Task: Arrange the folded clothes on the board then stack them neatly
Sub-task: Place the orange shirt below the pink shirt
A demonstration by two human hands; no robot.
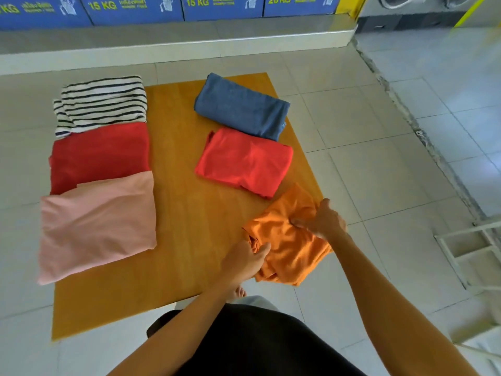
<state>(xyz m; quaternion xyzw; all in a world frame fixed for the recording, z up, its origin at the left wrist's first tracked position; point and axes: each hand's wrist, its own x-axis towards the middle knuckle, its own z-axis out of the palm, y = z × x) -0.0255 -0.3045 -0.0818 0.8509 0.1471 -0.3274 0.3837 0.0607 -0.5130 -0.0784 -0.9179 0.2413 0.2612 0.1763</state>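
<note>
Head view: orange shirt [291, 248] sits at the board [189, 213]'s near right corner, partly overhanging onto the floor; left hand [244, 263] pinches its near left edge, right hand [321, 219] has fingers curled into a bunch of cloth on top. Fabric looks light, limp, wrinkly, so it'll likely sag and unfold if lifted by one point. Better to hold two opposite folded edges or slide flat palms under.
</note>
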